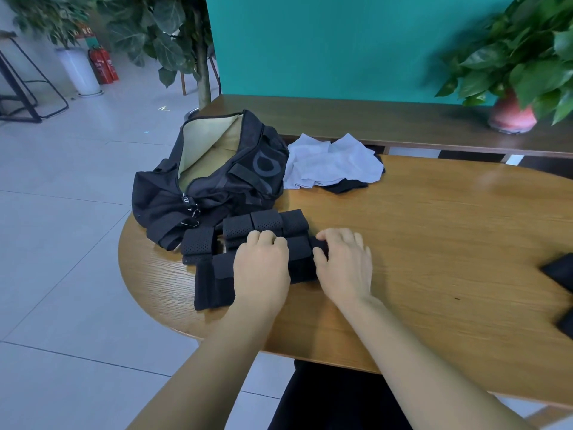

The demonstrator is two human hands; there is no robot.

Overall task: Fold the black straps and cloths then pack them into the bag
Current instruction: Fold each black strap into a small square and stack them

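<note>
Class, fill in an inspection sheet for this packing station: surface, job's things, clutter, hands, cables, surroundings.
Surface: rounded wooden table.
Job's things: black bag unzipped, pale lining showing; folded black straps beside it; pale cloth over a dark cloth behind.
Clutter: dark item at the right edge.
Hands: left hand and right hand rest on the black strap bundle.
Cables: nothing seen.
Surroundings: potted plant, fire extinguishers, teal wall.

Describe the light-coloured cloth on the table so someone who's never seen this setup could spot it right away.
Start at the open black bag at the left end of the wooden table. Just right of it, toward the far edge, lies a crumpled pale cloth, partly covering a black cloth. It is the only light fabric there; the folded straps nearby are black.
</note>
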